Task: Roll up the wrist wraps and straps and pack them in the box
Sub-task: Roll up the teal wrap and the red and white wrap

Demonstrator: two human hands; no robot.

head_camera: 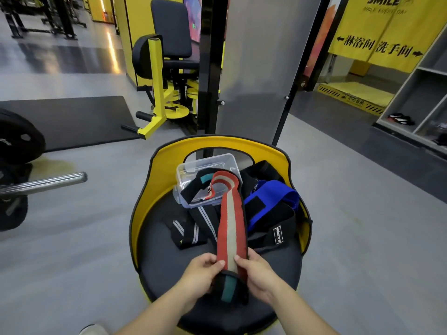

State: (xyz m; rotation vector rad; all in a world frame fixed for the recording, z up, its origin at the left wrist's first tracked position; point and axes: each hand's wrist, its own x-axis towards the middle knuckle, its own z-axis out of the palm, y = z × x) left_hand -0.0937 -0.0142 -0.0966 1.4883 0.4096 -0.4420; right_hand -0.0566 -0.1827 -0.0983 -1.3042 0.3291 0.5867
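Note:
A long red wrist wrap with a cream middle stripe point(231, 221) lies stretched across the round black seat point(164, 269), its far end draped over a clear plastic box point(205, 165). My left hand point(202, 274) and my right hand point(257, 274) both grip its near end, which is black with a teal band. A black wrap with white stripes point(188, 232) lies left of it. On the right lie a blue wrap point(271, 194) and a black strap with a white label point(278, 235).
The seat has a yellow raised back rim point(150, 189). A barbell sleeve point(48, 181) and a black weight plate point(19, 139) sit on the floor at left. A yellow gym machine point(164, 88) and a grey panel point(256, 68) stand behind; shelves point(420, 97) are at right.

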